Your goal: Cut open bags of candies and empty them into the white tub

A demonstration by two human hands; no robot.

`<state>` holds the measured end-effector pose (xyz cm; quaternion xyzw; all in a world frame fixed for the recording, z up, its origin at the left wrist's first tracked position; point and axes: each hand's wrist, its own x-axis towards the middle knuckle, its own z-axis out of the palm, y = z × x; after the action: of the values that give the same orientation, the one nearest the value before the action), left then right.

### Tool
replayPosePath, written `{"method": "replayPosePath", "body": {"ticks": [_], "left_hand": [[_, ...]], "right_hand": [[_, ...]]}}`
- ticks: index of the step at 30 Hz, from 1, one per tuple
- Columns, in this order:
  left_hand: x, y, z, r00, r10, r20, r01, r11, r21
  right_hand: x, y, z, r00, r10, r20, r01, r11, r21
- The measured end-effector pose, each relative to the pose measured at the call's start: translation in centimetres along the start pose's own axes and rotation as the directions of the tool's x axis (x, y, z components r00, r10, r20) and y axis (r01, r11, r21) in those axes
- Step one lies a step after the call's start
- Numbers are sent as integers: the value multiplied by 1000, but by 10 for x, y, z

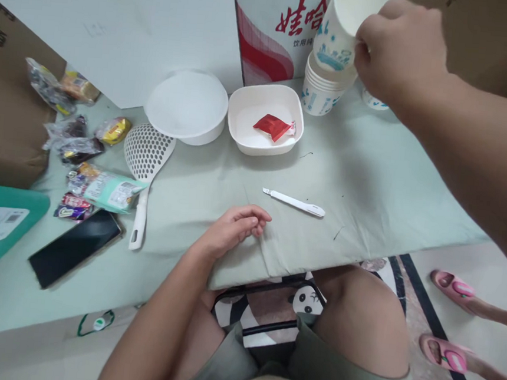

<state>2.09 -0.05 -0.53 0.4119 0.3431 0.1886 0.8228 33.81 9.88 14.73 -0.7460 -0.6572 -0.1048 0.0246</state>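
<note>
My right hand (401,49) grips the rim of a white paper cup (335,43) with blue print, tilted so that its inside shows. That cup is just above a stack of paper cups (322,92); whether they touch I cannot tell. My left hand (241,227) rests on the table near its front edge, fingers loosely bent and holding nothing. Just beyond its fingertips lies a slim white knife-like tool (294,202). Farther back, a white rectangular bowl (264,146) holds a red wrapped packet (272,126).
Left of the bowl are a round white bowl (187,107) and a white skimmer (147,157). Several wrapped snacks (111,189), a black phone (75,248) and a teal container (4,251) lie farther left. Cardboard boxes (271,32) stand behind. Another person's feet (447,352) show at right.
</note>
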Motion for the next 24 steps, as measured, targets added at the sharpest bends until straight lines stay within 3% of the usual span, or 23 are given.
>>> {"method": "replayPosePath", "body": {"ticks": [4,7,9,12,14,17,19,22,23,24], "left_hand": [[0,0,1,1000,-9,-10,9,1000,-9],[-1,2,3,1000,-16,-17,16,1000,-19],[-1,3,5,1000,-19,-8,19,1000,-19],[-2,3,7,1000,-7,0,7,1000,-18],[-2,3,7,1000,4,-7,-4,1000,-24],[-3,3,8,1000,8,-9,-8,999,-46],[-3,2,8,1000,5,-7,-6,998,-61],[-2,1,5,998,66,-8,-66,997,-38],[-3,1,3,994,108,-11,-108,994,-31],[-3,2,0,990,138,-23,-139,990,-33]], "right_hand": [[-35,1,-16,978,73,-193,-65,997,50],[-80,3,6,936,65,-346,-44,997,67],[-108,4,34,945,37,-325,12,989,145],[-129,4,75,987,52,-155,-17,976,216],[-129,5,88,996,68,-65,-52,975,215],[-126,8,89,996,85,4,-84,973,215],[-131,5,84,993,104,-52,-88,963,254],[-153,-13,81,956,93,-280,19,927,375],[-161,-24,80,950,56,-307,75,914,400],[-168,-36,80,965,5,-262,110,901,420]]}}
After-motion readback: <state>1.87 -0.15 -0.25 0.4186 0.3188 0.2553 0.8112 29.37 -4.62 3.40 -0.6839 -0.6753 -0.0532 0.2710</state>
